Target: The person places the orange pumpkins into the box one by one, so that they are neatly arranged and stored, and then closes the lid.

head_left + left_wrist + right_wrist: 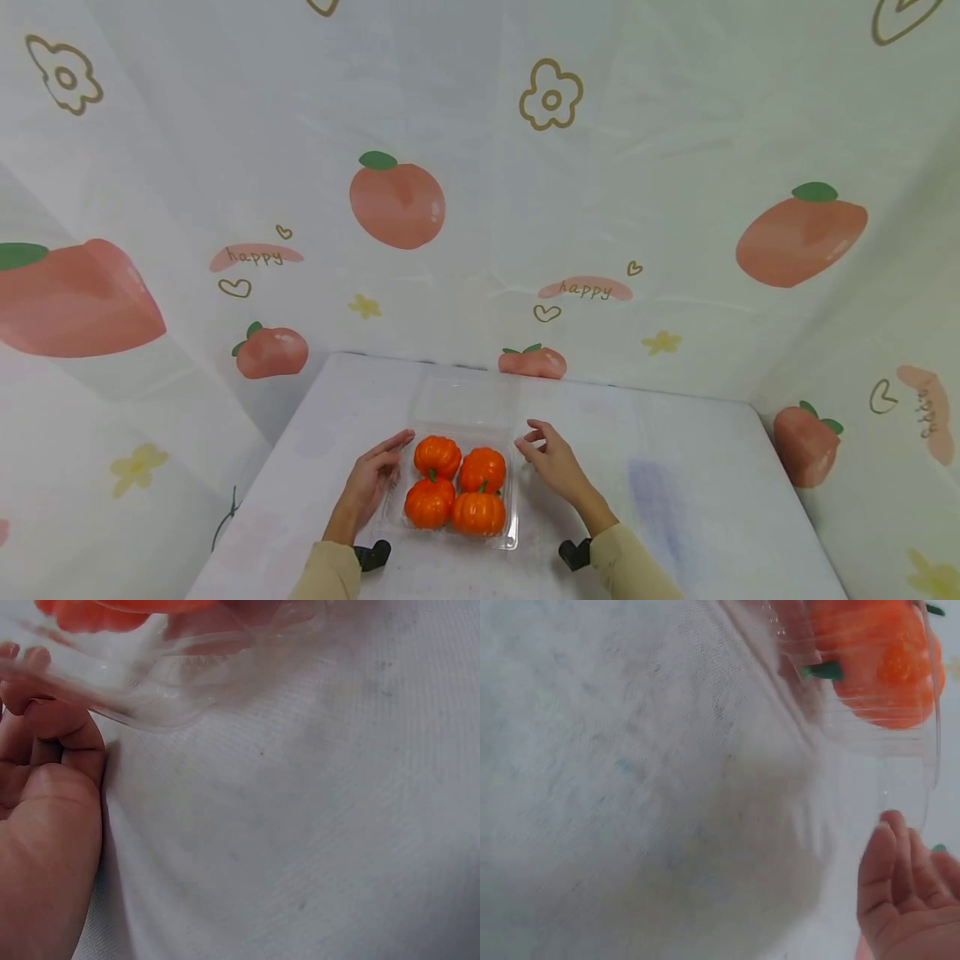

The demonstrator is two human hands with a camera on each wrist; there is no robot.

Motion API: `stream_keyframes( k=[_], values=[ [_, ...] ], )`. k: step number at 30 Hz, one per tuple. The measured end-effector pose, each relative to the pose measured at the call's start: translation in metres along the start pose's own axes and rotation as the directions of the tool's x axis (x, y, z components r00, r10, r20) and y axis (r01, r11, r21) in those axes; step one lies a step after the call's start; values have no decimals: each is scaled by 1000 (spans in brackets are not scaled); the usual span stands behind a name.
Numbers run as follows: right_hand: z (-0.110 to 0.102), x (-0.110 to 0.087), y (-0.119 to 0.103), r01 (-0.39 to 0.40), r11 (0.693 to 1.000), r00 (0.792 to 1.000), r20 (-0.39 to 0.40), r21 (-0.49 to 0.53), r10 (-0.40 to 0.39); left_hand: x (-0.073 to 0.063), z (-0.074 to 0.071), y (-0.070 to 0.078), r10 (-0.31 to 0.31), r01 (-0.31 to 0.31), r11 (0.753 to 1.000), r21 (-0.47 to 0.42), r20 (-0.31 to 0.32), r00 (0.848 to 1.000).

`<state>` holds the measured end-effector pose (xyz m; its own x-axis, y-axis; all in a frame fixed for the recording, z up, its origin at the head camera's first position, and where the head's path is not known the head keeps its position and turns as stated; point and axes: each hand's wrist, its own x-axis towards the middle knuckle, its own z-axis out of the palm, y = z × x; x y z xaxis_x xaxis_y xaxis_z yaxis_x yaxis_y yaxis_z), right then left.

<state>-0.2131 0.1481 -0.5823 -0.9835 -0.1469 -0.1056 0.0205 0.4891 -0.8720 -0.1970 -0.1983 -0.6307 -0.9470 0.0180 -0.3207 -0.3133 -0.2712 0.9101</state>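
Observation:
A clear plastic clamshell box (511,533) stands on the table with several small orange pumpkins (478,514) inside, their stems green. Its transparent lid (465,400) is folded back toward the wall. My left hand (367,481) lies along the box's left side, fingertips right at the rim by the back left corner. In the left wrist view, the clear plastic edge (161,724) overlaps the fingers of that hand. To the right of the box, my right hand (557,467) has its fingers loosely bent near the back right corner, holding nothing; the right wrist view shows its fingertips (892,819) close to the plastic.
A whitish cloth covers the table (600,533). Behind it and at both sides hang white curtains (480,275) printed with fruit, flowers and hearts. A dark green cord (225,518) shows by the table's left edge. Each wrist wears a black strap mount (575,554).

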Motion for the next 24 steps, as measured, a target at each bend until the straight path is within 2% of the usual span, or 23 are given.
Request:
stream_keyframes(
  k=[3,8,16,19,24],
  values=[
    [1,5,2,-59,995,998,36,77,57,0,0,0,2,-2,1000,12,11,1000],
    [3,17,5,-73,987,995,71,141,63,0,0,0,20,-20,1000,17,17,1000],
    [8,32,7,-103,970,995,33,219,99,-1,0,0,22,-23,999,43,35,999],
    [10,35,6,-97,969,995,42,227,90,-2,0,1,31,-33,998,57,35,999],
    [12,36,6,-106,976,994,51,189,98,-2,0,3,8,-10,998,63,24,1000]
  ],
)
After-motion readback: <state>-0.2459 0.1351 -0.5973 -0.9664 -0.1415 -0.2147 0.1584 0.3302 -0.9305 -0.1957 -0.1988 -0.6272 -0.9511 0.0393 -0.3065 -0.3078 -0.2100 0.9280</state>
